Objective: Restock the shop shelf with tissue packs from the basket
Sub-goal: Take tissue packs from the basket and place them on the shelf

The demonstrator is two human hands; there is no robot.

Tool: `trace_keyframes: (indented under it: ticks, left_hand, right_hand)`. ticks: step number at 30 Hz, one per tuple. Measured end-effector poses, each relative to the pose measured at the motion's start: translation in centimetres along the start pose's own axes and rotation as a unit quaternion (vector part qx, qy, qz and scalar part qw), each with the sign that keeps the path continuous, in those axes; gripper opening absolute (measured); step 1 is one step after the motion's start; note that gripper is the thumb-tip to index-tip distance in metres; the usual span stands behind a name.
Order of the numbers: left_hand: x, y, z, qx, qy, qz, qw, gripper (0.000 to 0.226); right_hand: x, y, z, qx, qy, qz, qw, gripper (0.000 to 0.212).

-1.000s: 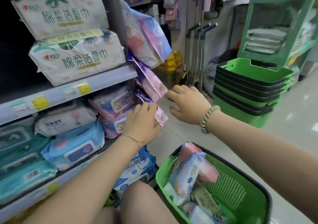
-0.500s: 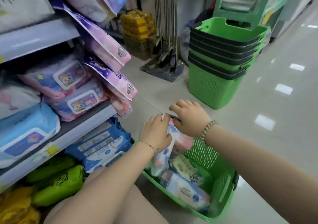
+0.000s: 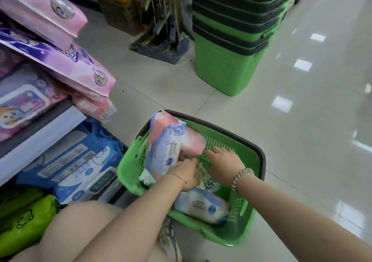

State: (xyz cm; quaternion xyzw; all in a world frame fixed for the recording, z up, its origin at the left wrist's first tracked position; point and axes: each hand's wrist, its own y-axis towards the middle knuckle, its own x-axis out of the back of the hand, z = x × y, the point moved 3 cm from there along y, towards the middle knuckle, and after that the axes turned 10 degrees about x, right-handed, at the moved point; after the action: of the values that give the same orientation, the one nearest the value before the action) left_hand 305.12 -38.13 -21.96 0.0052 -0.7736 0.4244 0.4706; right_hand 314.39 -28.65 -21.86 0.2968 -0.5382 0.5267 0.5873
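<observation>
A green basket (image 3: 252,183) stands on the floor in front of me with several tissue packs in it. A pink and blue pack (image 3: 168,147) leans upright at its left side. Another pack (image 3: 201,205) lies flat at the near end. Between them lies a white pack with a blue pattern (image 3: 206,182). My left hand (image 3: 187,176) is down in the basket with its fingers curled at the patterned pack, at the foot of the upright one. My right hand (image 3: 225,165) reaches in from the right, fingers spread and touching the packs. The shelf (image 3: 40,136) is at the left.
Pink packs (image 3: 80,68) hang over the shelf's end and blue packs (image 3: 80,165) fill the level below, with green ones (image 3: 24,217) lower still. A stack of green baskets (image 3: 231,40) and a mop stand (image 3: 163,40) are behind. My knee (image 3: 90,231) is near the basket.
Both hands have left the packs on the shelf and gone down into the basket. My view has swung from the shelf down to the basket.
</observation>
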Motion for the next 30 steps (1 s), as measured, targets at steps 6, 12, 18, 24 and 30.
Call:
trace_keyframes:
  ticks: [6,12,18,24,30]
  left_hand:
    - [-3.6,3.6,1.6,0.024,0.023,0.05,0.998,0.049]
    - [-5.4,6.6,2.3,0.046,0.037,0.068,0.996,0.049]
    - [-7.0,8.3,2.7,0.035,0.017,0.073,0.997,0.047]
    - [-8.3,9.4,2.7,0.031,-0.034,0.078,0.996,0.042]
    - [-9.6,9.2,3.6,0.025,-0.074,0.06,0.995,0.041]
  right_hand:
    - [-5.6,-0.3,-2.5,-0.06,0.001,0.147,0.987,0.037]
    - [-10.0,1.3,-3.0,-0.089,-0.007,0.234,0.968,0.053]
    - [-14.1,1.2,-3.1,-0.239,0.193,0.263,0.915,0.094]
    - [-16.7,2.8,-4.1,-0.342,0.215,0.271,0.873,0.073]
    - [-19.5,4.4,-5.0,-0.381,0.271,0.249,0.848,0.056]
